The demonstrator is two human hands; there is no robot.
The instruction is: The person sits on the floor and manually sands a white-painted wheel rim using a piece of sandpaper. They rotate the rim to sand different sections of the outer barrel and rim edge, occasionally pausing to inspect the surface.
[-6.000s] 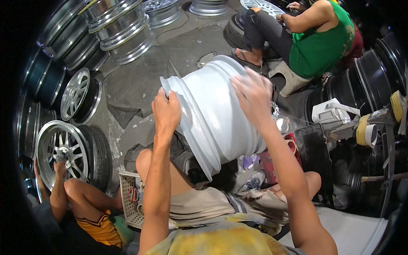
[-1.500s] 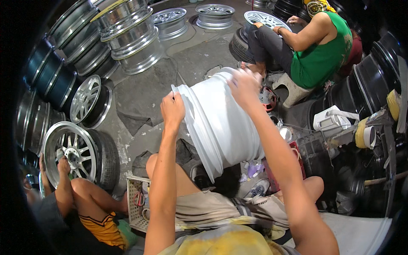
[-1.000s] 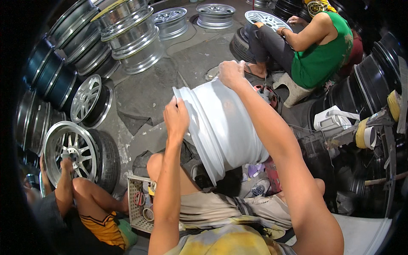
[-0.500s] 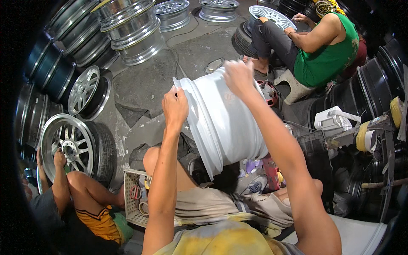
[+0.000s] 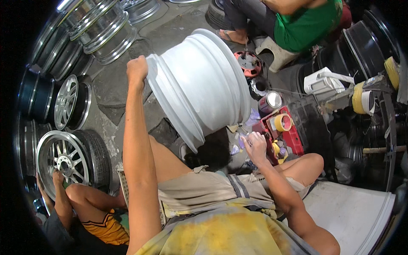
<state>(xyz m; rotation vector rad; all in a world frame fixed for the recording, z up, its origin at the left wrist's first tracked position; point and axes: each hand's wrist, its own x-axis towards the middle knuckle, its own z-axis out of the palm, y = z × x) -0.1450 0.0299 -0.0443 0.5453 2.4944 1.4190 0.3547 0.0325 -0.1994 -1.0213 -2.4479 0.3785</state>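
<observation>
Rim (image 5: 202,83) touches left hand (image 5: 137,70), apart from right hand (image 5: 256,148).

silver rims (image 5: 97,30) stacked upper left; black tire (image 5: 97,159) below; co-worker (image 5: 304,27) on pale stool (image 5: 280,57)

The dark grey, scuffed floor (image 5: 119,138) carries everything, with ragged dark sheets (image 5: 114,91) spread over its middle. Toward its far left corner rises a stack of silver rims (image 5: 104,32). Along its left edge, a small silver rim (image 5: 66,102) leans beside a dark rim (image 5: 83,106); nearer, a black tyre (image 5: 94,155) stands upright behind a larger spoked rim (image 5: 63,163). Near its far edge are another tyre (image 5: 216,17), a sandaled foot (image 5: 234,36) and a pale stool (image 5: 278,53). Right of the middle sit a red-and-black round device (image 5: 248,64), a can (image 5: 270,103), crumpled purple scraps (image 5: 253,116) and a red tray (image 5: 293,141).
</observation>
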